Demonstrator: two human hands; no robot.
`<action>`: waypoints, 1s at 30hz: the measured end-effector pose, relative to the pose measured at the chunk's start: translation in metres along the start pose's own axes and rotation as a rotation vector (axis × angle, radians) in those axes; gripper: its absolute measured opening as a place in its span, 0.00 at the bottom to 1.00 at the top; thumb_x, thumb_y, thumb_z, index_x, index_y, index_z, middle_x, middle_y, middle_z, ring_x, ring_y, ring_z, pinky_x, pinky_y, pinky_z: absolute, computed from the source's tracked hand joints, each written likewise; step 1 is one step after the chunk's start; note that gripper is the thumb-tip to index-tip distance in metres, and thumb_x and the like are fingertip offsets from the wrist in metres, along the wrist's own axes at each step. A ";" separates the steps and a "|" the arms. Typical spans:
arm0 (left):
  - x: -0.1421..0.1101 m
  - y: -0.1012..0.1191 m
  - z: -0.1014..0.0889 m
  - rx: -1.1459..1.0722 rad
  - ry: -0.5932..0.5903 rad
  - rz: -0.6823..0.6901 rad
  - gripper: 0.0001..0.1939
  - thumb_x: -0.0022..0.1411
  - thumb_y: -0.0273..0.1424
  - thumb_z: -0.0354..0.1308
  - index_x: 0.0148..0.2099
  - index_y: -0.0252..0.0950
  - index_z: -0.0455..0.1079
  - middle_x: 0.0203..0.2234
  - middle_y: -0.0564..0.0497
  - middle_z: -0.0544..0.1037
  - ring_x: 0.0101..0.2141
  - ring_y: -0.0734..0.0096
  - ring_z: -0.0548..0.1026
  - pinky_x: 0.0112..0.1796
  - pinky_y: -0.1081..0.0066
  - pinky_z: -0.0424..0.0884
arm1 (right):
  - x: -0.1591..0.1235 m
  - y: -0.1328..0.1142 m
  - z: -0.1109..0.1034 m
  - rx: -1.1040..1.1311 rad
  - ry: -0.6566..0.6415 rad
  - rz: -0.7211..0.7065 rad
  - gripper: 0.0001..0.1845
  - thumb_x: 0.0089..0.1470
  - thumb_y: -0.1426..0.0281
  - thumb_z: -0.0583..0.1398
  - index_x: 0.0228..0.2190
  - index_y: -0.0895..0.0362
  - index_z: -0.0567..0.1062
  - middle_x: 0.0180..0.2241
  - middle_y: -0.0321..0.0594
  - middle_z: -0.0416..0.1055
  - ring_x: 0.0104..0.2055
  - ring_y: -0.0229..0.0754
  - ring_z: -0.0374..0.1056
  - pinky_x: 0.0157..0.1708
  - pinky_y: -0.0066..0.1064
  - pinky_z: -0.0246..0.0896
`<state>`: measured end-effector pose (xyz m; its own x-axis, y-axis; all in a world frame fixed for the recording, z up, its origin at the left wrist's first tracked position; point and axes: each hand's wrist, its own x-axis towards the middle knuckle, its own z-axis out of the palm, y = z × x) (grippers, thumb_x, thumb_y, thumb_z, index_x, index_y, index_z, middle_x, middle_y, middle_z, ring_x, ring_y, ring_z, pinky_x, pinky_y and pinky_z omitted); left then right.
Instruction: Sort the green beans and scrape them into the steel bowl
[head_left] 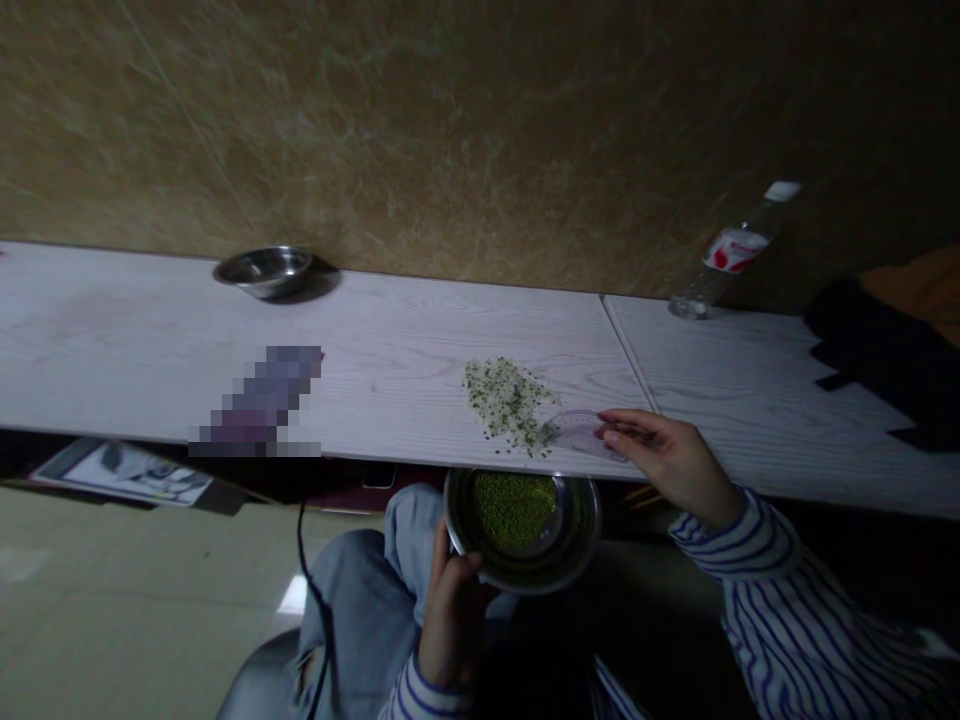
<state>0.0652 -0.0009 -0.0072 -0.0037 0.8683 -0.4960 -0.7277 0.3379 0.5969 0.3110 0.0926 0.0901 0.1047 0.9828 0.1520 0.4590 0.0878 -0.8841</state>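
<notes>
Green-and-white grains (510, 395) — loose heap, frame centre, on bench (390, 350); likely light, slippery, best gathered low from edge. Right grip (679, 465) pinches clear protractor (581, 432) at heap's edge; left grip (454, 610) clasps steel bowl (576, 560) by rim, lower centre — green grains (514, 510) inside.

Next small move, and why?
Probably a short pull of the protractor toward the table's near edge, taking only green grains. The right hand has it at the mixed white-and-green pile, and the left hand holds the bowl, with green grains in it, just below that edge.
</notes>
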 end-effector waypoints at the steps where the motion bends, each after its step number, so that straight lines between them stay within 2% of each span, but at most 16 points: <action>1: 0.000 0.000 0.001 0.003 0.000 0.007 0.42 0.48 0.32 0.64 0.67 0.49 0.61 0.53 0.46 0.75 0.44 0.53 0.75 0.39 0.59 0.76 | -0.002 0.000 -0.001 0.001 0.000 0.003 0.20 0.45 0.56 0.69 0.36 0.57 0.83 0.33 0.46 0.83 0.37 0.50 0.79 0.39 0.39 0.77; 7: -0.003 0.004 0.006 -0.004 0.020 0.000 0.41 0.49 0.31 0.63 0.66 0.49 0.63 0.55 0.46 0.74 0.49 0.50 0.74 0.41 0.59 0.75 | -0.014 -0.003 -0.003 -0.035 -0.016 -0.002 0.17 0.46 0.57 0.69 0.35 0.55 0.83 0.33 0.45 0.83 0.37 0.49 0.80 0.39 0.37 0.77; 13: -0.004 0.003 0.005 -0.006 -0.016 -0.003 0.40 0.50 0.31 0.63 0.66 0.49 0.62 0.57 0.46 0.73 0.48 0.53 0.73 0.44 0.59 0.73 | -0.019 -0.009 0.016 -0.030 -0.086 -0.044 0.15 0.50 0.60 0.66 0.38 0.55 0.84 0.34 0.44 0.83 0.37 0.47 0.79 0.39 0.37 0.77; 19: -0.002 0.002 0.001 -0.018 -0.014 0.015 0.38 0.50 0.30 0.63 0.65 0.50 0.65 0.54 0.48 0.76 0.47 0.50 0.74 0.41 0.58 0.75 | -0.012 -0.008 0.025 -0.025 -0.099 -0.047 0.13 0.50 0.65 0.64 0.38 0.55 0.83 0.34 0.44 0.83 0.38 0.47 0.79 0.42 0.38 0.76; 23: -0.001 0.003 0.000 0.012 -0.038 0.006 0.34 0.51 0.30 0.62 0.62 0.49 0.68 0.54 0.48 0.76 0.50 0.44 0.73 0.40 0.57 0.75 | -0.007 -0.003 0.026 -0.040 -0.090 -0.044 0.14 0.50 0.63 0.65 0.39 0.55 0.83 0.34 0.44 0.83 0.36 0.46 0.79 0.39 0.37 0.76; 30: 0.000 0.005 0.001 0.036 -0.065 -0.006 0.37 0.52 0.31 0.61 0.65 0.50 0.66 0.54 0.48 0.76 0.49 0.43 0.73 0.40 0.55 0.75 | 0.007 -0.001 0.029 -0.040 -0.060 -0.068 0.15 0.50 0.62 0.65 0.38 0.55 0.83 0.34 0.43 0.83 0.37 0.46 0.79 0.40 0.38 0.76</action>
<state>0.0622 0.0008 -0.0034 0.0461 0.8874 -0.4586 -0.7024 0.3552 0.6168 0.2860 0.1044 0.0789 0.0199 0.9828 0.1836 0.4985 0.1495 -0.8539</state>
